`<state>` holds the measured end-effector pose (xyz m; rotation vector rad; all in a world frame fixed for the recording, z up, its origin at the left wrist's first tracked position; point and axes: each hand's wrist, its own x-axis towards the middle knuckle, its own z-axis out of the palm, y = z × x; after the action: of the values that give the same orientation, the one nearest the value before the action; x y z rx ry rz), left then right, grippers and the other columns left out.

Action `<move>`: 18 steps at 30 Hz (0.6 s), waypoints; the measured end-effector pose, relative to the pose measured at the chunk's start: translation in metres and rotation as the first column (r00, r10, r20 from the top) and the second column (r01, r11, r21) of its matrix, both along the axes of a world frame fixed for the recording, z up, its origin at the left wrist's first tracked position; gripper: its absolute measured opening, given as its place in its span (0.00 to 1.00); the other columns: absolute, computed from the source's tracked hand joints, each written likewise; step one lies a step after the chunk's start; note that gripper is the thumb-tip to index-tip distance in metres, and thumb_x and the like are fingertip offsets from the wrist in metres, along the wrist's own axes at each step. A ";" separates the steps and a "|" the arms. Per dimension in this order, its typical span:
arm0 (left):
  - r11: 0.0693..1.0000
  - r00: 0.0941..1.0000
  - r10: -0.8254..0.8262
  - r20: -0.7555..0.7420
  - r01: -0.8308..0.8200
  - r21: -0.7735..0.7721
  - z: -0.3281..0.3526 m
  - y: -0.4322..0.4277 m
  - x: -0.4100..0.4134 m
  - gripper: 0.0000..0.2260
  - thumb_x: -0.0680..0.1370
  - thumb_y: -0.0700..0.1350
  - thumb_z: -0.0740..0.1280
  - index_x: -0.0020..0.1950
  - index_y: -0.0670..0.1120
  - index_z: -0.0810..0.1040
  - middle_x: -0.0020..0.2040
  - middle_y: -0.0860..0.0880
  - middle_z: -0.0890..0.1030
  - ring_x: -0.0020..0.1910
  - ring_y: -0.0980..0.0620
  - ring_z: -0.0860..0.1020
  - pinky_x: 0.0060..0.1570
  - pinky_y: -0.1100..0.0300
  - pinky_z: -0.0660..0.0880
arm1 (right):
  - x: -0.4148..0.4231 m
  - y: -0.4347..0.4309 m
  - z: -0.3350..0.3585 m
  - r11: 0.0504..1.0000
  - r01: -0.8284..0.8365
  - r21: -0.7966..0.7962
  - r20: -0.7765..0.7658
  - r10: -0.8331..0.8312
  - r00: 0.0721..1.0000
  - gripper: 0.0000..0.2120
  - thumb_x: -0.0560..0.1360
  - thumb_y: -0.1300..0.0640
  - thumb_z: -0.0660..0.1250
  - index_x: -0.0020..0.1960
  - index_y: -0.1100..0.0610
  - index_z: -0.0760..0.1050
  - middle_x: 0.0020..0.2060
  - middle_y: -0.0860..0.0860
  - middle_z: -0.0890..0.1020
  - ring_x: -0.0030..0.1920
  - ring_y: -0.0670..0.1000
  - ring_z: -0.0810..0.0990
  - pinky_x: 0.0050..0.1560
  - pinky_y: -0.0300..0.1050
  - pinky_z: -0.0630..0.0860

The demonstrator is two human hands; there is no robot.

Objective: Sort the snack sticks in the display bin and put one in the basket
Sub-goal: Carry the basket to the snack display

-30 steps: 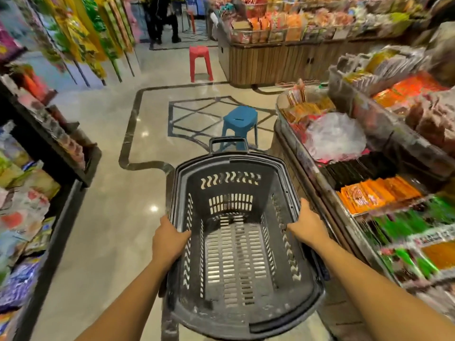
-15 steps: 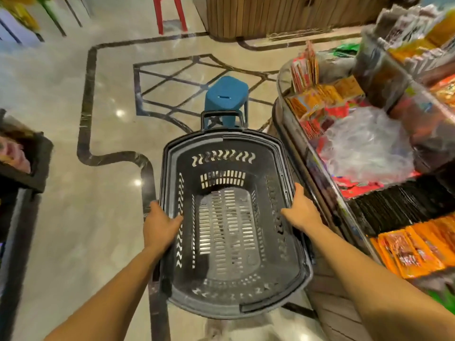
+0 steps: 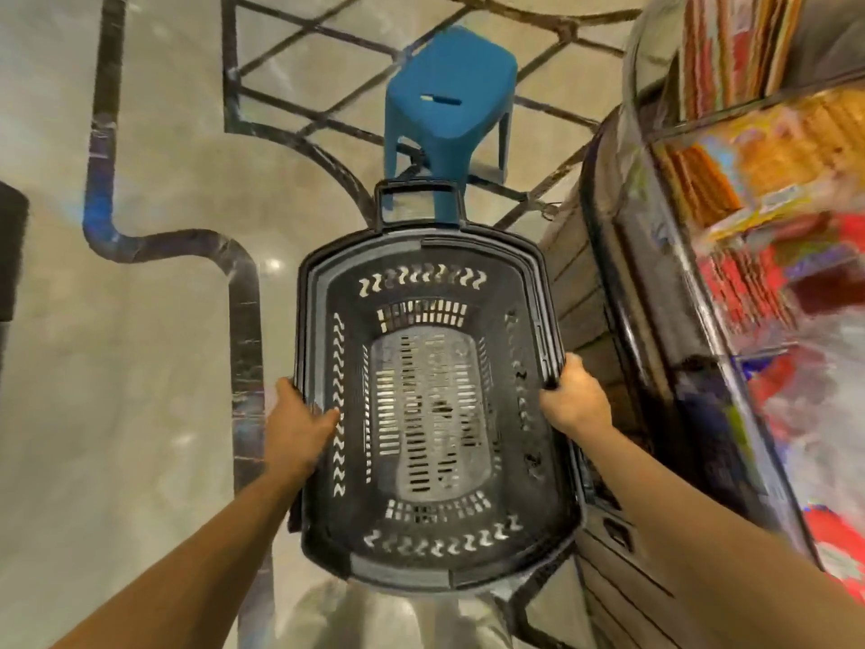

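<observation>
A black slotted plastic basket (image 3: 428, 255) hangs low over the floor in front of me, with nothing inside it. My left hand (image 3: 297, 426) grips its left rim and my right hand (image 3: 573, 402) grips its right rim. The display bin (image 3: 622, 255) with a clear curved wall runs along the right side. Packets of snack sticks (image 3: 702, 175) in orange, yellow and red lie in it, blurred by motion.
A blue plastic stool (image 3: 447, 93) stands on the floor just beyond the basket's far handle. The wooden base (image 3: 578, 283) of the display is close to the basket's right side. Polished floor with dark inlay lines spreads to the left. A dark shelf edge (image 3: 11, 255) shows at far left.
The view has tilted further down and the basket has dropped lower toward the floor beside the display. Both hands keep hold of its rims. The far shelves have left the view.
</observation>
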<state>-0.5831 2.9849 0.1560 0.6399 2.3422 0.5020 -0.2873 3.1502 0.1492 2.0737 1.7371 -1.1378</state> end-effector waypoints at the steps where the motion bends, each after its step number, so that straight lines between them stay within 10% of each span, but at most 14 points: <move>1: 1.000 1.000 0.001 0.016 -0.001 -0.009 -0.018 0.008 0.000 0.23 0.75 0.45 0.75 0.61 0.45 0.65 0.49 0.49 0.75 0.45 0.46 0.77 0.48 0.51 0.74 | -0.001 0.010 -0.018 1.000 -0.003 -0.011 0.001 0.003 1.000 0.25 0.75 0.48 0.72 0.64 0.58 0.65 0.55 0.59 0.80 0.54 0.62 0.80 0.53 0.56 0.78; 9: 0.996 0.997 -0.006 0.078 0.013 -0.089 -0.140 0.057 0.002 0.23 0.76 0.44 0.73 0.64 0.45 0.63 0.58 0.42 0.80 0.53 0.37 0.81 0.54 0.42 0.78 | -0.006 0.065 -0.134 0.995 0.067 -0.073 -0.114 -0.075 0.991 0.42 0.78 0.57 0.71 0.82 0.58 0.47 0.78 0.58 0.61 0.77 0.60 0.61 0.74 0.50 0.60; 18: 0.987 0.995 0.003 0.096 0.012 -0.161 -0.190 0.078 0.005 0.24 0.77 0.42 0.73 0.66 0.42 0.63 0.58 0.40 0.81 0.53 0.36 0.81 0.51 0.45 0.77 | -0.003 0.078 -0.193 0.998 -0.010 -0.057 0.118 0.017 0.993 0.36 0.81 0.51 0.67 0.81 0.56 0.50 0.73 0.60 0.70 0.69 0.62 0.73 0.63 0.54 0.72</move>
<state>-0.5778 3.0626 -0.0342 0.5334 2.2625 0.3289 -0.2901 3.2282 -0.0440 2.0489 1.6430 -1.0258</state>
